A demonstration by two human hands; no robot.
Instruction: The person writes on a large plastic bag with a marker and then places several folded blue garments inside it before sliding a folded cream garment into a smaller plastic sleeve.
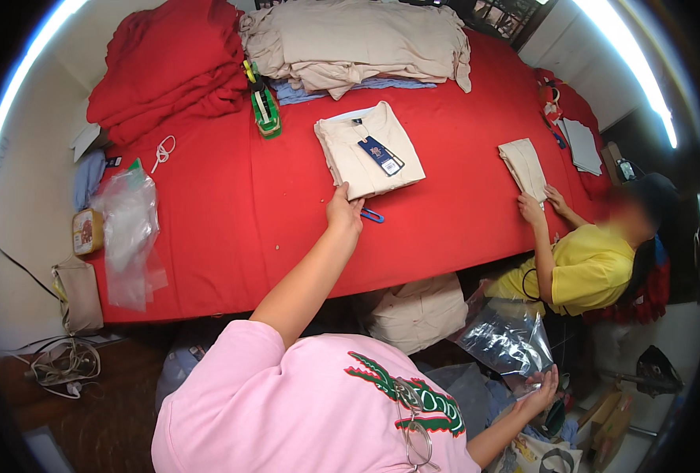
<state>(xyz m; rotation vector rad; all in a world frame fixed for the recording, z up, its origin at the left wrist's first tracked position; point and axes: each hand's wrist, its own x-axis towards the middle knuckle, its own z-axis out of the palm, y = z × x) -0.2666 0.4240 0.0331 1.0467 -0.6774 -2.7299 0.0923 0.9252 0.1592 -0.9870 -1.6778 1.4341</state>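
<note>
A folded cream shirt (342,158) with a dark blue hang tag (380,154) lies in the middle of the red-covered table (239,221). My left hand (344,209) reaches across and grips the shirt's near edge. Just beside those fingers, a small blue clip-like tool (373,215) rests on the cloth. Low on the right, off the table, a clear plastic bag (507,339) hangs from my right hand (541,390), whose fingers are closed on its edge.
A person in yellow (594,264) handles a folded cream garment (523,167) at the right. Cream (365,43) and red garment piles (168,71) line the back, near a green tape dispenser (265,110). Clear bags (129,236) lie left; a cream bundle (417,311) sits below the front edge.
</note>
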